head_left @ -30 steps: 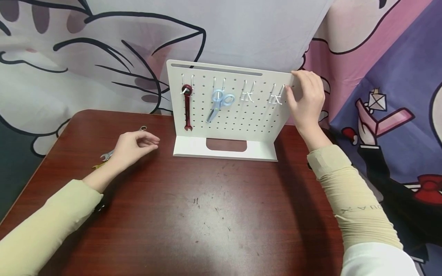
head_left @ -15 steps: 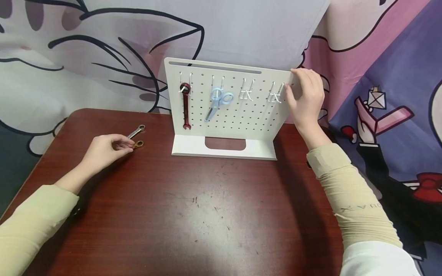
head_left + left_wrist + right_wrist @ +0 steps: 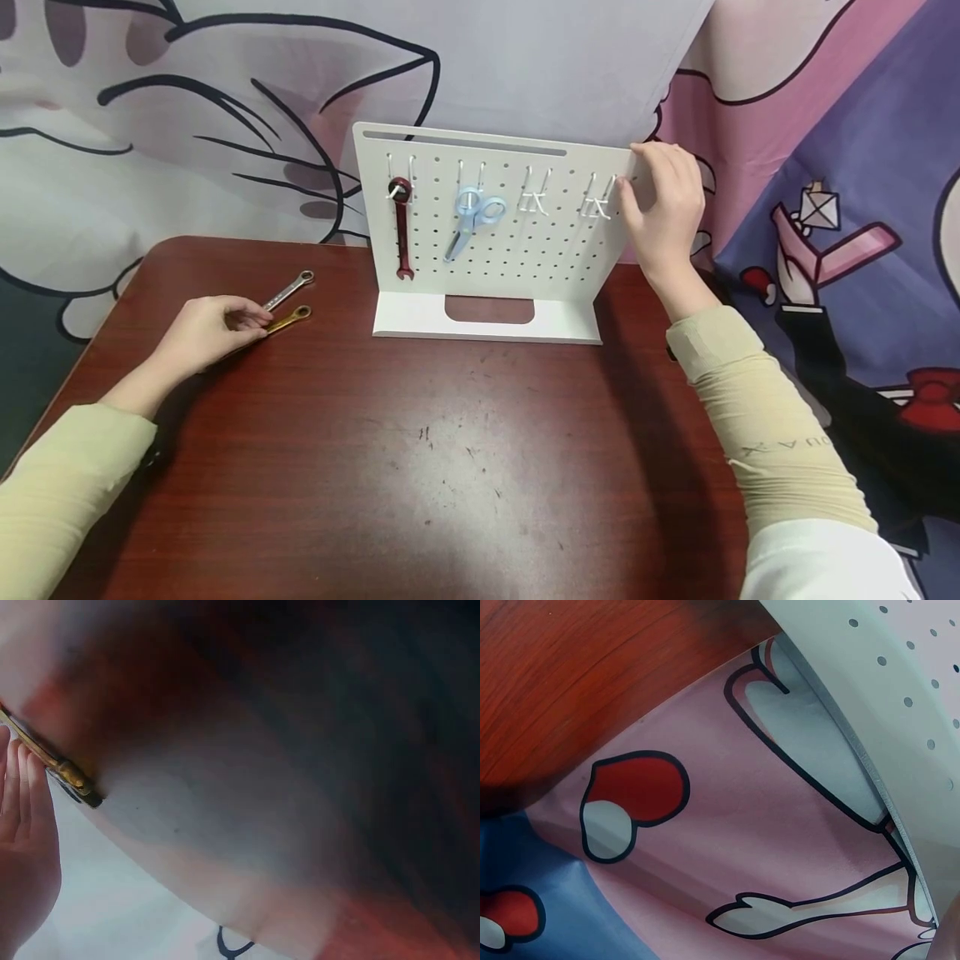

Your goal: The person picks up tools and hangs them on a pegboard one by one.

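Note:
My left hand [image 3: 213,329] is low over the table's left side, thumb and fingertips pinching the shaft of a gold combination wrench [image 3: 300,313]. Its ring end points toward the board; the far part is hidden under the hand. In the left wrist view the gold wrench [image 3: 71,776] runs along the fingers. A silver wrench [image 3: 291,289] lies just behind it. My right hand [image 3: 663,208] grips the upper right corner of a white pegboard [image 3: 510,250], thumb on the front face. A dark red wrench [image 3: 402,233] and light blue scissors [image 3: 470,218] hang from the board's hooks.
Two hook pairs, a middle one [image 3: 534,200] and a right one [image 3: 596,207], carry nothing. The board's white base [image 3: 408,317] stands on the brown table [image 3: 450,467]. A printed curtain [image 3: 225,67] hangs behind the table.
My left hand has moved left and back along the wrenches, uncovering their ring ends, and its fingers have closed at the gold wrench. My right hand has stayed at the board's corner.

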`<state>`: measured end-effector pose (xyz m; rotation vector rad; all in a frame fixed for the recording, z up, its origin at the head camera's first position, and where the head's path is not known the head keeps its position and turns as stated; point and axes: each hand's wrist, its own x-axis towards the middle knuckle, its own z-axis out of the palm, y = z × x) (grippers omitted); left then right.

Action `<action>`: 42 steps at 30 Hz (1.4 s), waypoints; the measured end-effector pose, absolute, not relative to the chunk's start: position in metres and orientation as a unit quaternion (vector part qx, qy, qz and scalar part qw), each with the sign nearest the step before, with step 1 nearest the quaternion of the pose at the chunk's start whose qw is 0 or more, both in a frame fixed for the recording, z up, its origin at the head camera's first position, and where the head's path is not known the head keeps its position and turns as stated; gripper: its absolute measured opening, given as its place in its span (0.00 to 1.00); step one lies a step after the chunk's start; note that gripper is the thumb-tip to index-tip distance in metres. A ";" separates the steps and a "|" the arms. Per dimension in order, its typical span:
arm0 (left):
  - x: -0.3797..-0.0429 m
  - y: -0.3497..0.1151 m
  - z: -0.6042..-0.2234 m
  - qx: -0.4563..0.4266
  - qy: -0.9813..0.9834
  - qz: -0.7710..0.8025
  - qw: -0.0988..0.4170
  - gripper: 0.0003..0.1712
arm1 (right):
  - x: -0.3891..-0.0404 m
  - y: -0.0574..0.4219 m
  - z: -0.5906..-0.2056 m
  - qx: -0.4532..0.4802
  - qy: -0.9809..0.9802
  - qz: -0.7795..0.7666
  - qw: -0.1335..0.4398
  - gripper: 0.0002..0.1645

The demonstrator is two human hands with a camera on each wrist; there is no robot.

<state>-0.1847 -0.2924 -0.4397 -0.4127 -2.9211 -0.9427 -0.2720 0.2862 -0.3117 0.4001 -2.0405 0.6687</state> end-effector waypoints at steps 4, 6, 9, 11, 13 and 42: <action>-0.185 -0.293 -0.439 -0.132 -0.944 -0.302 0.007 0.09 | -0.274 0.286 -0.311 0.161 -0.827 0.281 0.460 0.18; -0.186 -0.293 -0.439 -0.134 -0.945 -0.299 0.000 0.09 | -0.275 0.286 -0.312 0.161 -0.824 0.286 0.462 0.18; -0.188 -0.292 -0.440 -0.138 -0.946 -0.292 -0.007 0.09 | -0.276 0.287 -0.312 0.160 -0.822 0.289 0.463 0.19; -0.189 -0.291 -0.441 -0.142 -0.947 -0.287 -0.009 0.09 | -0.275 0.287 -0.313 0.159 -0.823 0.288 0.463 0.19; -0.190 -0.290 -0.441 -0.145 -0.948 -0.284 -0.011 0.09 | -0.275 0.287 -0.313 0.160 -0.823 0.288 0.462 0.19; -0.196 -0.285 -0.431 -0.138 -0.945 -0.290 -0.064 0.08 | -0.274 0.287 -0.312 0.164 -0.823 0.288 0.461 0.19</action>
